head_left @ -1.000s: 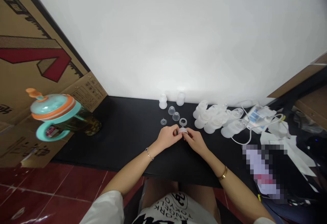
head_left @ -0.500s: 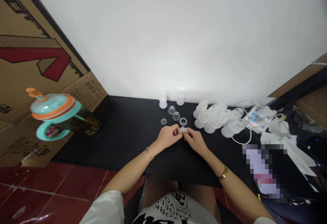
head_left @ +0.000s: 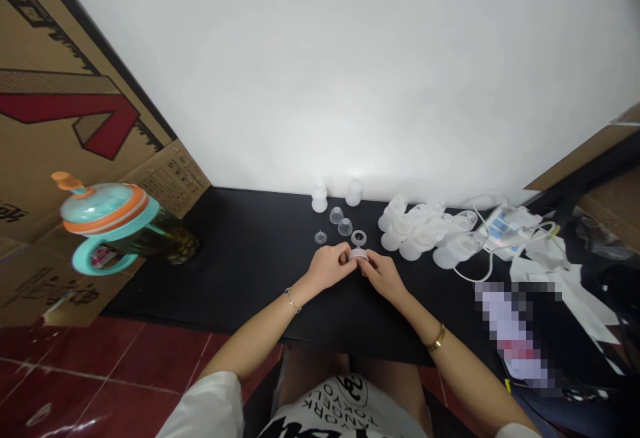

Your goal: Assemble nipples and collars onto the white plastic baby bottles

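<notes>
My left hand (head_left: 329,266) and my right hand (head_left: 383,274) meet over the black table (head_left: 240,265), fingers pinched together on a small white plastic ring part (head_left: 358,255). Just beyond the fingertips lie another white ring (head_left: 359,238), two clear dome caps (head_left: 341,221) and a small clear disc (head_left: 320,237). Two small white bottles (head_left: 336,195) stand upright by the wall.
A heap of frosted bottles (head_left: 425,231) lies on its side to the right, next to a white device with a cable (head_left: 503,228). A teal and orange handled cup (head_left: 113,225) stands at the far left by cardboard boxes (head_left: 60,111). Clutter fills the right edge.
</notes>
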Demonstrator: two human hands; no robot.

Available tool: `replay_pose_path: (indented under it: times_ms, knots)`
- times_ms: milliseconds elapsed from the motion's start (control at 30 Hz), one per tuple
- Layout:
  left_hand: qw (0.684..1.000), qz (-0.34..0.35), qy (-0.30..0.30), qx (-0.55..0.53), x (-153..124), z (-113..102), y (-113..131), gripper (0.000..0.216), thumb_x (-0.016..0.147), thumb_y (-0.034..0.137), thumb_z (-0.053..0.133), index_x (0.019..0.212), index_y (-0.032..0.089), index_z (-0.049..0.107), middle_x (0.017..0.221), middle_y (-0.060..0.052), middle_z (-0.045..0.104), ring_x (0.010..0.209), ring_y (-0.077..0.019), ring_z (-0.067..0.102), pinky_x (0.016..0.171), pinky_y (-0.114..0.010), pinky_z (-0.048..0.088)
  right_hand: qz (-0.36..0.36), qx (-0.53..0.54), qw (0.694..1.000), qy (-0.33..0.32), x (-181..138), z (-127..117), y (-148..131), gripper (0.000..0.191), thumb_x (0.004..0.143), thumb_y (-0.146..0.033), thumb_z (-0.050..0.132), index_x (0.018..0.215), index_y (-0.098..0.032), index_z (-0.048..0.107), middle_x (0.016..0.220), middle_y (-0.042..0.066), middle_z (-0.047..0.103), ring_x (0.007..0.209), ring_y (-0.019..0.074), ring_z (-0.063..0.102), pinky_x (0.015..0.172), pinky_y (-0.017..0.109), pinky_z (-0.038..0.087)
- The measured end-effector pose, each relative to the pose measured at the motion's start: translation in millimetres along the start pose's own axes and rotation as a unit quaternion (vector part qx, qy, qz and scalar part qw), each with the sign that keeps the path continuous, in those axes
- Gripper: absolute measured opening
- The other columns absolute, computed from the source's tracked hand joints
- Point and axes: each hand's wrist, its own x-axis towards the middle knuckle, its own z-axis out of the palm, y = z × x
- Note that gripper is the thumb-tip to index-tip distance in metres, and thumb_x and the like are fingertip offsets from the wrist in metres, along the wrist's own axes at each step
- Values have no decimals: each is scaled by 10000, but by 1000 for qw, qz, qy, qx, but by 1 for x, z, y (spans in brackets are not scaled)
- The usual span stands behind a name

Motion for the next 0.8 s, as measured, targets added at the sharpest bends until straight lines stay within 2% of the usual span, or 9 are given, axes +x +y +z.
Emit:
replay_pose_path:
  times_ms: [800]
  knots:
    - [1000,6,-10,-12,0,-1,1,187,889,324,584,744,207,585,579,49,575,531,-113,512,566,-238,312,-4,-8,1000,4,0,0,-1,401,969,-398,482,606,-228,462,525,-29,497,500,142,465,527,268,312]
